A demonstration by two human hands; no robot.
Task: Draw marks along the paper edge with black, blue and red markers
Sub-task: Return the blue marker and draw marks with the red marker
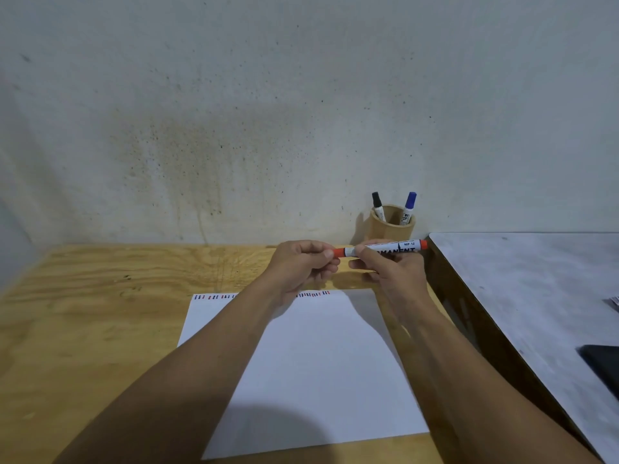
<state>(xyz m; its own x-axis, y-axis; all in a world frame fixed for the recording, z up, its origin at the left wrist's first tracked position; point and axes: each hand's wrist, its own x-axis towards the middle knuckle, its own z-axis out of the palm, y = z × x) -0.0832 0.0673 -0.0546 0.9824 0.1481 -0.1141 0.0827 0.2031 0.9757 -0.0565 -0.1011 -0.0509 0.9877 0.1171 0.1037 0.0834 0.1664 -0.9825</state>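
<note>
Red marker (pixel 385 248) level above paper's (pixel 311 370) twelve o'clock edge: left grip (pixel 303 262) clenched on cap end, right grip (pixel 390 266) grasping barrel. Black marker (pixel 377 205), blue marker (pixel 409 204) in holder (pixel 390 231) at one o'clock.

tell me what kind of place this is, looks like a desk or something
Probably a plain home or workshop desk set up for drawing. A bare plywood table stands against a stained wall, with a sheet of paper laid flat and a round holder of markers at the back.
</note>
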